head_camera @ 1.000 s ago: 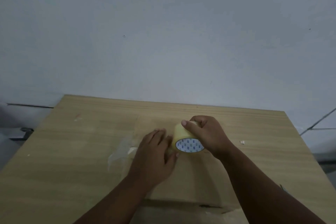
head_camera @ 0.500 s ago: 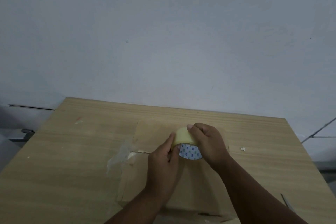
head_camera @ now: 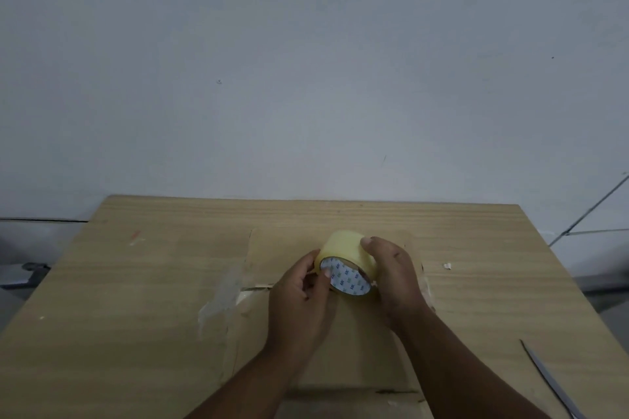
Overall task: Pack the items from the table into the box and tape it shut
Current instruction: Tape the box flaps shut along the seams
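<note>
Head view: the right hand (head_camera: 394, 279) grasps the tape roll (head_camera: 343, 250), its fingers (head_camera: 367, 242) curled over the top and far side of the yellowish roll. The roll is tilted so its printed white core faces the person. The left hand (head_camera: 299, 303) meets the roll from the other side. Its fingers (head_camera: 324, 274) pinch the near rim, the thumb against the outer winding and a fingertip on the core's face. Whether a loose tape end lies between them is too small to tell.

Directly under both sets of fingers lies the box (head_camera: 272, 248), flat brown cardboard with its top flaps down, resting on the wooden bench (head_camera: 136, 282). The flap seam runs out to the left of the left fingers. At the box's edge there, a strip of clear tape (head_camera: 221, 296) hangs crumpled down onto the bench.

To the right of the right fingers a small white scrap (head_camera: 447, 266) sits on the bench. Nearer the person on that side lies a thin metal blade (head_camera: 548, 381), well apart from the hands. Beyond the fingers stands a plain grey wall (head_camera: 306, 78).
</note>
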`<control>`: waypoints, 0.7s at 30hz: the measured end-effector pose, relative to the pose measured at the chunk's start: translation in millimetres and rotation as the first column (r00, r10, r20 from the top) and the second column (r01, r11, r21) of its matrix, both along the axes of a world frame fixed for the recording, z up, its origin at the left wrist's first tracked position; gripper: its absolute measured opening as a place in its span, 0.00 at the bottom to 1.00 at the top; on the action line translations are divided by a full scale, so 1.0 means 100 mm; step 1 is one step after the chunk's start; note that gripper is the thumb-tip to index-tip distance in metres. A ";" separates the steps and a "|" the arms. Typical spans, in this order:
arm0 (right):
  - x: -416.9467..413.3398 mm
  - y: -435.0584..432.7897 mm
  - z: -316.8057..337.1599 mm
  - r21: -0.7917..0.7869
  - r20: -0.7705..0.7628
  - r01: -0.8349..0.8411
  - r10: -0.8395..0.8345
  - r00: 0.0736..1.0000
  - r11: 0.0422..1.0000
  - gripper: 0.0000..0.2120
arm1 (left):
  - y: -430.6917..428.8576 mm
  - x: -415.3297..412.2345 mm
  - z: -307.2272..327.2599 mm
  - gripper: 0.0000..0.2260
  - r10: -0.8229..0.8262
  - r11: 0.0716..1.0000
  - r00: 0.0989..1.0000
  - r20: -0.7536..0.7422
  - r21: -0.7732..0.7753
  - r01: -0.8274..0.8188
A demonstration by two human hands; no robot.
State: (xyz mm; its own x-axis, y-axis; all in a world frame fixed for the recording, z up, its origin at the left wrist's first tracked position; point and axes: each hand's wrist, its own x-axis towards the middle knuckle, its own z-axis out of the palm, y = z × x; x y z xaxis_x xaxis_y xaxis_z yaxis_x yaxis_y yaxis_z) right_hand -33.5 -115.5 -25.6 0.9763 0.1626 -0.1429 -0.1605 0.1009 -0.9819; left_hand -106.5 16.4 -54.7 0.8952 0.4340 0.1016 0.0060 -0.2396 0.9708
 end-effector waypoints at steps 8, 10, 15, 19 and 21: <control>-0.03 -0.02 -0.08 0.105 -0.075 0.021 -0.013 0.997 0.994 0.16 | 0.15 0.09 -0.12 0.17 -0.050 0.997 0.999 0.002 0.054 0.050; -0.06 -0.02 -0.08 0.163 -0.045 0.014 -0.006 0.999 0.987 0.14 | 0.16 0.10 -0.13 0.16 -0.051 0.998 0.999 0.010 0.023 0.050; -0.11 0.00 -0.11 -0.021 0.161 -0.100 0.102 0.982 0.995 0.16 | 0.16 0.11 -0.10 0.16 0.034 0.994 0.999 -0.030 -0.103 -0.037; -0.12 0.04 -0.15 -0.032 0.166 -0.061 0.065 0.984 0.998 0.19 | 0.20 0.09 -0.11 0.12 0.028 1.000 0.999 -0.028 -0.006 -0.028; -0.10 0.01 -0.21 -0.027 0.115 -0.062 0.064 0.991 0.998 0.22 | 0.19 0.10 -0.14 0.07 0.019 0.997 1.000 -0.015 0.069 -0.018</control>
